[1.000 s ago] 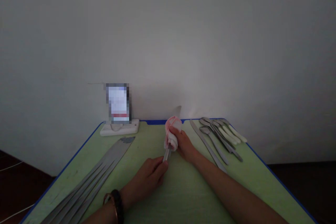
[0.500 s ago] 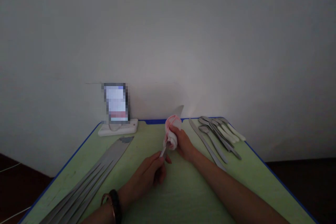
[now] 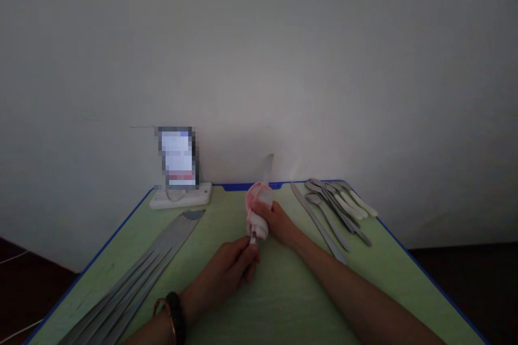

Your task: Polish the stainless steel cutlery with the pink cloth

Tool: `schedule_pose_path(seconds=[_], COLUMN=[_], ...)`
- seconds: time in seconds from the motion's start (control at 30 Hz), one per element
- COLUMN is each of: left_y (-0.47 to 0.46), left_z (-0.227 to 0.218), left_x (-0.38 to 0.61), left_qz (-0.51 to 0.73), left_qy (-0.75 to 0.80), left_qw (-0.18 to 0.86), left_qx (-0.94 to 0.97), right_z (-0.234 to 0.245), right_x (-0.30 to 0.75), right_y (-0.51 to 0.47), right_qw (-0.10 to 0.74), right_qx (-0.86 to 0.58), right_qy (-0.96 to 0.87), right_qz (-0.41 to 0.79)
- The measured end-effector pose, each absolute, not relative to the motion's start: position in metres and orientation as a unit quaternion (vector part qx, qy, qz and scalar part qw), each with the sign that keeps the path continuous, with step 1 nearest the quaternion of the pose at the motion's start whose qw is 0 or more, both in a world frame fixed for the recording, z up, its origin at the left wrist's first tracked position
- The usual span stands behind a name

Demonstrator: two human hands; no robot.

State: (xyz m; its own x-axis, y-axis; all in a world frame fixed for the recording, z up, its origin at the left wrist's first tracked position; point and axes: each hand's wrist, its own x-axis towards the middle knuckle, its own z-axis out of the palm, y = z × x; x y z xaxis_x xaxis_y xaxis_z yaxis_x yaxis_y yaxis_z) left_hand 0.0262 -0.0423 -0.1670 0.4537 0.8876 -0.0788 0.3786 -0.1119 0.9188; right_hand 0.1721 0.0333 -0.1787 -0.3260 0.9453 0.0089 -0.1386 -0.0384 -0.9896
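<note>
- Dim room: a plain pale wall (image 3: 324, 64) behind a green desk (image 3: 283, 302) edged in blue.
- At the far left corner a blurred screen (image 3: 177, 157) stands on a white base (image 3: 180, 197); its writing is unreadable.
- Mid-desk, the left hand (image 3: 230, 269) pinches the handle of a knife (image 3: 268, 164).
- The right hand (image 3: 277, 221) is clenched around a pink-white cloth (image 3: 256, 213) wrapped over the blade.
- Metal strips (image 3: 154, 264) lie along the left edge, and cutlery (image 3: 335, 207) lies near the far right corner.

A plain, dimly lit grey-white wall (image 3: 259, 38) rises beyond the right hand (image 3: 279, 221), behind the far edge of the blue-rimmed green table (image 3: 283, 307). Dark floor (image 3: 24, 280) shows well off to the left of the left hand (image 3: 230, 269) and again past the table's right side.
</note>
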Motion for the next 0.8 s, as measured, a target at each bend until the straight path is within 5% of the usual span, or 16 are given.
schedule_pose_path(seconds=[0.8], left_y=[-0.0382], left_z=[-0.1755], left_x=[0.023], left_qz=[0.299], left_qy=[0.398], left_qw=[0.626], left_qx=[0.6], right_z=[-0.1807], right_x=[0.1714], right_y=[0.0332], right_qw=[0.436], right_qx=[-0.381], right_qy=[-0.543], right_qz=[0.608])
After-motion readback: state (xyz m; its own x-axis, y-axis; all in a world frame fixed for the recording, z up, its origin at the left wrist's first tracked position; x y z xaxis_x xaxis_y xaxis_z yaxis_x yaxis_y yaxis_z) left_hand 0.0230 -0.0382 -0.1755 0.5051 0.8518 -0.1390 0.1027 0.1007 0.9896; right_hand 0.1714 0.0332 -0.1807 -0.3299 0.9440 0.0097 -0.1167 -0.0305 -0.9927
